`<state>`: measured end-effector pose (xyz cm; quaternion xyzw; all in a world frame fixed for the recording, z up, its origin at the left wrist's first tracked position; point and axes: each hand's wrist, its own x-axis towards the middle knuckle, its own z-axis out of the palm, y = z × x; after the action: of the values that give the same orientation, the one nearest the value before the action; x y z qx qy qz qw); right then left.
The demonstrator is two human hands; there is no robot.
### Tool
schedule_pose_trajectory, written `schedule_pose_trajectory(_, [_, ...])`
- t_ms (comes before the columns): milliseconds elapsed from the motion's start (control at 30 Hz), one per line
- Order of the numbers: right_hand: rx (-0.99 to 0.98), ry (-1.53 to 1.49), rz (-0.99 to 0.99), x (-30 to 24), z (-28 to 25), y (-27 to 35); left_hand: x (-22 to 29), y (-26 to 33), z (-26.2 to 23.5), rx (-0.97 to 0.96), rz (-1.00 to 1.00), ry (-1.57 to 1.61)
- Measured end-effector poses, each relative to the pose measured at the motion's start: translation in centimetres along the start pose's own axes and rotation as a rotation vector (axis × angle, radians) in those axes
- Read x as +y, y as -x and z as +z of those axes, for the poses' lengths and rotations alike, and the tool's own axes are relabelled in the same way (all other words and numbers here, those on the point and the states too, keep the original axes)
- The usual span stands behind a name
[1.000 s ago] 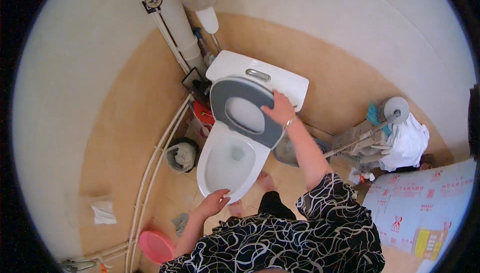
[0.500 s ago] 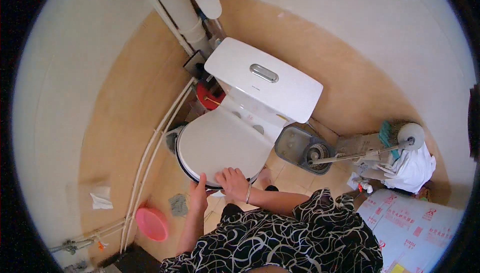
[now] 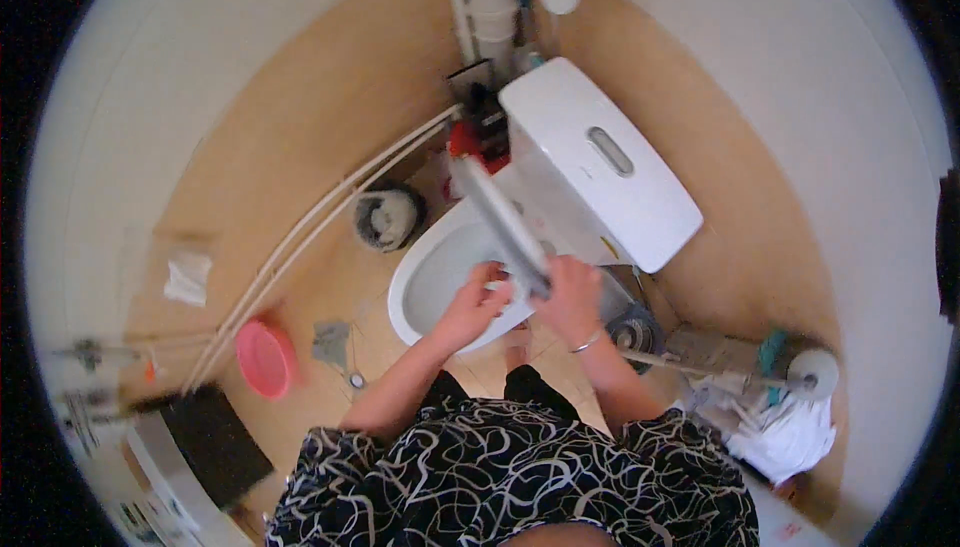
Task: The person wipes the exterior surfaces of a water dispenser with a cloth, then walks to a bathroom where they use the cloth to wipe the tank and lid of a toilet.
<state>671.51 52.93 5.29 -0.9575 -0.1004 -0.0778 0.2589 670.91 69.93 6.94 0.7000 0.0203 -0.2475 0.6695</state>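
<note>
Some blurred print; right hand holds tilted toilet seat

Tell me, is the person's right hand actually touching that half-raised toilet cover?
Touching. The head view shows the right hand at the near end of the toilet cover, thumb against its edge with no gap, though the picture is slightly blurred.
</note>
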Motion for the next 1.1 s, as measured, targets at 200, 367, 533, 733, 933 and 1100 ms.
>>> schedule_pose_trajectory(200, [0.027,0.166,0.136,5.5,-2.8,-2.7,-6.6,3.2,1.0,-0.313,0.039,-0.599])
schedule_pose_trajectory(367, [0.086,0.258,0.18,7.7,-3.1,-3.8,-4.5,8.8,-2.6,-0.34,-0.232,-0.835])
schedule_pose_trajectory(533, [0.038,0.202,0.388,7.2,-2.1,-4.0,-11.8,15.8,-7.2,0.022,-0.341,-0.953])
schedule_pose_trajectory(733, [0.347,0.48,0.195,-3.9,-3.2,-1.7,-18.3,27.1,-9.8,0.224,-0.482,-0.778])
schedule_pose_trajectory(933, [-0.385,0.052,-0.062,-18.3,10.9,6.2,-26.6,40.5,-11.0,0.247,-0.649,-0.504])
schedule_pose_trajectory(1100, [-1.273,0.013,-0.25,-31.3,20.3,17.4,-30.2,52.5,-10.5,0.234,-0.426,-0.009])
